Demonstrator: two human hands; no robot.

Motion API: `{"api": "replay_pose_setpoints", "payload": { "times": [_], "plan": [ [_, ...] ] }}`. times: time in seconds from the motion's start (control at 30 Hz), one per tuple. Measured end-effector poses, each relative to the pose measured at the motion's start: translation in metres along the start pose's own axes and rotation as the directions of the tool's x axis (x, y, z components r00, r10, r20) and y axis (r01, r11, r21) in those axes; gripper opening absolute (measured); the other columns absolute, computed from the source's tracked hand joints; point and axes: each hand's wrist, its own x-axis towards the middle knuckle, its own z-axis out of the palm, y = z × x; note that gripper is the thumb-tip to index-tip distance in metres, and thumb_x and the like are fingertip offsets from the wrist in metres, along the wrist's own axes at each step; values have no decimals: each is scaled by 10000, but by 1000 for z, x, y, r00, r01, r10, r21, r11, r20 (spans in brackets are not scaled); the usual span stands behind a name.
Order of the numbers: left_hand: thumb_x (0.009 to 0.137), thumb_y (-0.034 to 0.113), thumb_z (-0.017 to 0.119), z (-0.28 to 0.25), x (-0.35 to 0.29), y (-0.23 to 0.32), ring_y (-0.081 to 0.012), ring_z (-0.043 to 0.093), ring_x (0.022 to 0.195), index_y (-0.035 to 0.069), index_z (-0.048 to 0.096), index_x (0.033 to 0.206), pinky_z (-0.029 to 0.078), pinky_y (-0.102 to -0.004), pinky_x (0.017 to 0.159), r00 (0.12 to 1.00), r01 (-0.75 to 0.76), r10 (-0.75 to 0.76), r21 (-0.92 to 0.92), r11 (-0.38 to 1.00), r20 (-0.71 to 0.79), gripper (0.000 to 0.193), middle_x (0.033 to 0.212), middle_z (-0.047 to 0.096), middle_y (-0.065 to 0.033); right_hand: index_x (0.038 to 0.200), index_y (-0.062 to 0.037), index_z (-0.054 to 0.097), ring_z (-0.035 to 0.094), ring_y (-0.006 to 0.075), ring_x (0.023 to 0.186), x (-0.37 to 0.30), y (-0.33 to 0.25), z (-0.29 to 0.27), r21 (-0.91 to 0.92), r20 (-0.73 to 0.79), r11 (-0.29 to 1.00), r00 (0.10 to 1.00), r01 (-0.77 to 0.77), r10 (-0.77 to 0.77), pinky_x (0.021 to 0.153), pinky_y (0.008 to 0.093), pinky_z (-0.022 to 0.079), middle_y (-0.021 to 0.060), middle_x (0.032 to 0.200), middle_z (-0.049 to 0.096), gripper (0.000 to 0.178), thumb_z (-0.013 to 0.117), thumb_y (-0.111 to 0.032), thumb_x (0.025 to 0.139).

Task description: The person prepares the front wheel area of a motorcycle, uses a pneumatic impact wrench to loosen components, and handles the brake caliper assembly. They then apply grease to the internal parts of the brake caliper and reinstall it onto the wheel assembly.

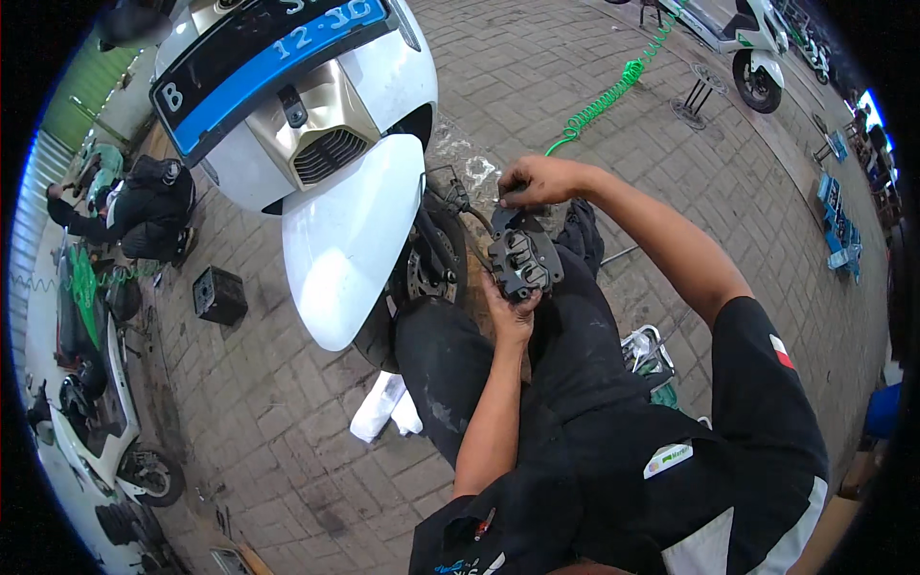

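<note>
A dark metal brake caliper (pixel 522 261) lies above my knees, beside the front wheel of a white scooter. From below, my left hand (pixel 510 311) is wrapped round its lower end and supports it. At the caliper's upper end, the closed fingers of my right hand (pixel 540 180) pinch a dark flat plate (pixel 504 215) that looks like a brake pad. Whether this plate sits in the caliper or just touches it, I cannot tell. A brake hose (pixel 479 222) runs close to the caliper from the wheel side. Behind it is the brake disc (pixel 431 273), partly hidden by the fender.
The scooter's white front fender (pixel 350 244) rises at the left. A green coiled air hose (pixel 604 101) crosses the paving beyond my right hand. White wrapped bundles (pixel 380 407) and a black crate (pixel 219 295) are on the ground. Another person (pixel 153 206) crouches at far left near a parked scooter.
</note>
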Motion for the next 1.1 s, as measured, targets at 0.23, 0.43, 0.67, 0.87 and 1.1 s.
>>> {"api": "replay_pose_setpoints", "payload": {
  "times": [0.23, 0.43, 0.67, 0.87, 1.1],
  "plan": [
    [613, -64, 821, 16, -3, 10, -197, 493, 1139, 147, 219, 1495, 479, -311, 915, 990, -122, 110, 133, 984, 94, 1089, 1323, 441, -34, 942, 14, 610, 574, 194, 711, -28, 6, 19, -69, -322, 991, 937, 118, -134, 677, 370, 465, 114, 805, 655, 317, 672, -286, 861],
    [646, -121, 749, 7, -1, 5, -199, 521, 1115, 134, 257, 1416, 520, -328, 880, 991, -108, 99, 96, 990, 93, 949, 1270, 452, -50, 956, 4, 611, 548, 151, 779, -15, 8, 3, 275, 11, 948, 986, -161, 164, 733, 342, 462, 63, 815, 639, 289, 676, -265, 875],
    [623, -185, 710, 30, -1, 22, -191, 543, 1068, 147, 331, 1325, 544, -295, 823, 988, 151, -155, -157, 976, -16, 863, 1228, 470, -39, 944, 16, 599, 572, 184, 812, -43, -10, 29, -6, -350, 1000, 937, 10, -11, 743, 346, 441, 162, 848, 625, 254, 655, -225, 887],
    [584, -192, 737, 22, 0, 8, -209, 555, 1060, 124, 321, 1320, 554, -326, 838, 999, 33, -34, -47, 998, -6, 903, 1225, 480, -50, 1109, 7, 606, 565, 292, 991, -90, -46, 74, -168, -533, 967, 843, -193, 75, 824, 355, 442, 171, 1045, 563, 279, 632, -150, 881],
    [597, -78, 836, 15, 3, -4, -228, 558, 1097, 112, 285, 1357, 540, -339, 880, 980, -184, 182, 13, 983, 86, 958, 1231, 497, -67, 1228, -37, 607, 566, 291, 1035, -122, -67, 82, -16, -534, 987, 836, -162, 129, 871, 362, 454, 170, 1165, 564, 467, 729, -107, 783]
  ]
}}
